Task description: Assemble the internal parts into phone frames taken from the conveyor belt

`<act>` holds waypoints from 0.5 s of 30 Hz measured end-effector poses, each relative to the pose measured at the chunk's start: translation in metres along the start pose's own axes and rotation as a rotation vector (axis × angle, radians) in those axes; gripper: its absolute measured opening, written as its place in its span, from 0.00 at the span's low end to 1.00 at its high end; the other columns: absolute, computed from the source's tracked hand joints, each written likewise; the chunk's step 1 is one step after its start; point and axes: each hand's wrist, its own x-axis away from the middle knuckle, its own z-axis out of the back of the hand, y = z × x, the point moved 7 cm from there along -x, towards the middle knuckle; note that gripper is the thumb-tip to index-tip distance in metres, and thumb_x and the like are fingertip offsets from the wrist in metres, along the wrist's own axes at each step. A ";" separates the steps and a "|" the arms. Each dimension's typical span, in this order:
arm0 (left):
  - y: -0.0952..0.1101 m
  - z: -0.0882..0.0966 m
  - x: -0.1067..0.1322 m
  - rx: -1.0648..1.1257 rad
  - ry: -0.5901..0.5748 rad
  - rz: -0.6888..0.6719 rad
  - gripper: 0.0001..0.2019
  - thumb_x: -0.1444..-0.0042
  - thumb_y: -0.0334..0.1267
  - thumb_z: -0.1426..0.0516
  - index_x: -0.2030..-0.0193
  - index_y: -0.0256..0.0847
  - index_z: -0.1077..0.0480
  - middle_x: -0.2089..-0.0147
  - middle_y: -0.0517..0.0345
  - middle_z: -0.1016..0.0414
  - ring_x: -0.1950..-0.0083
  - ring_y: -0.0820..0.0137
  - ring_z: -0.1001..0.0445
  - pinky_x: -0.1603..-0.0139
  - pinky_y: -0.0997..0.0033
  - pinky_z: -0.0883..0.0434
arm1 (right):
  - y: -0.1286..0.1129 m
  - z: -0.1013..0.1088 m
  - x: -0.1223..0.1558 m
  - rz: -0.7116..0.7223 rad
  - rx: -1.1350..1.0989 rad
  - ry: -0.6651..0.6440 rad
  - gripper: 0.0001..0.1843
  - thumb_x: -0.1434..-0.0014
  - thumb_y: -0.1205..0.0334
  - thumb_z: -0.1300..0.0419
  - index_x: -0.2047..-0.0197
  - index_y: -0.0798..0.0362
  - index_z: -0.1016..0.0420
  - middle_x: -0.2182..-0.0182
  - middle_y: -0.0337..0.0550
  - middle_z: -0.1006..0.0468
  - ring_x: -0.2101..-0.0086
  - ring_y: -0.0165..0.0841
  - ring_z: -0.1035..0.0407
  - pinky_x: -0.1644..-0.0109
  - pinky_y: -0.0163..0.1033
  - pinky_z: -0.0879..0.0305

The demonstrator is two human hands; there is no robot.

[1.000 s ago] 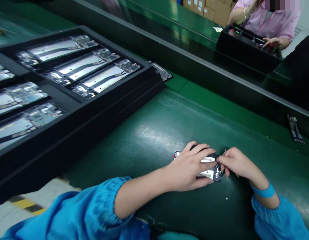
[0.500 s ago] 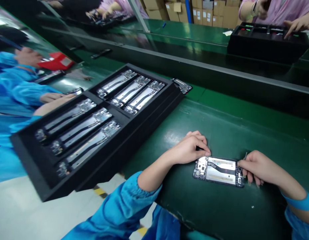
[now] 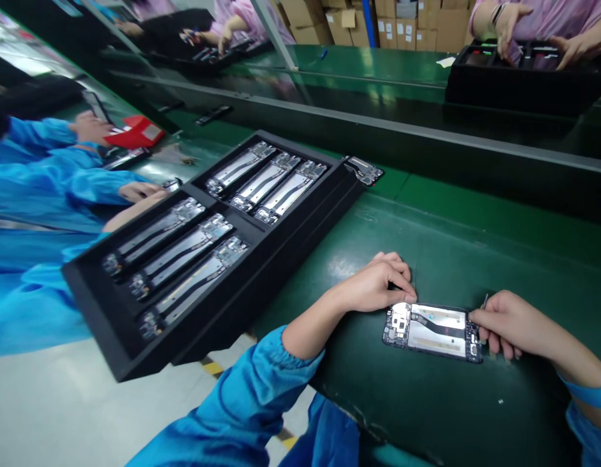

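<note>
An opened phone (image 3: pixel 439 332), with its circuit boards, silvery middle and a dark ribbon cable showing, lies flat on the green bench mat. My left hand (image 3: pixel 382 285) has thumb and forefinger closed at the phone's upper left corner. At the right end of the phone, my right hand (image 3: pixel 507 321) is pinched around a thin metal tool (image 3: pixel 485 301); just its back end sticks out above the fingers. The tool's tip is hidden, and I cannot tell whether it touches the board.
Left of my arm, a black foam tray (image 3: pixel 261 292) holds several opened phones in two compartments. Another phone part (image 3: pixel 363 170) lies by its far corner. Blue-sleeved co-workers sit at the left. A rail (image 3: pixel 378 120) divides the bench; a person opposite handles a black tray (image 3: pixel 518 87).
The whole view has shifted slightly, so things appear further right. Both my hands keep their places on the phone. Across the bench, the person's hand has lifted an item over the tray.
</note>
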 end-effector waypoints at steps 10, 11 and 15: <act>-0.001 0.000 -0.002 0.000 -0.024 0.002 0.05 0.40 0.41 0.36 0.61 0.48 0.17 0.64 0.59 0.25 0.53 0.67 0.34 0.44 0.63 0.44 | -0.001 0.000 -0.002 0.024 0.002 0.008 0.17 0.38 0.66 0.46 0.79 0.56 0.29 0.83 0.44 0.23 0.87 0.27 0.33 0.88 0.25 0.44; -0.001 0.000 -0.002 -0.003 -0.022 -0.002 0.05 0.39 0.40 0.36 0.61 0.48 0.17 0.64 0.59 0.25 0.53 0.67 0.33 0.44 0.63 0.44 | -0.001 0.000 -0.002 0.025 0.002 0.010 0.17 0.38 0.66 0.46 0.79 0.56 0.29 0.83 0.44 0.23 0.87 0.27 0.33 0.88 0.25 0.44; -0.001 0.000 -0.003 -0.014 -0.023 -0.031 0.04 0.39 0.40 0.36 0.61 0.48 0.18 0.64 0.59 0.24 0.54 0.68 0.33 0.44 0.63 0.43 | -0.003 -0.001 -0.002 0.017 0.002 0.020 0.17 0.38 0.67 0.46 0.79 0.56 0.29 0.83 0.45 0.23 0.87 0.27 0.33 0.88 0.25 0.44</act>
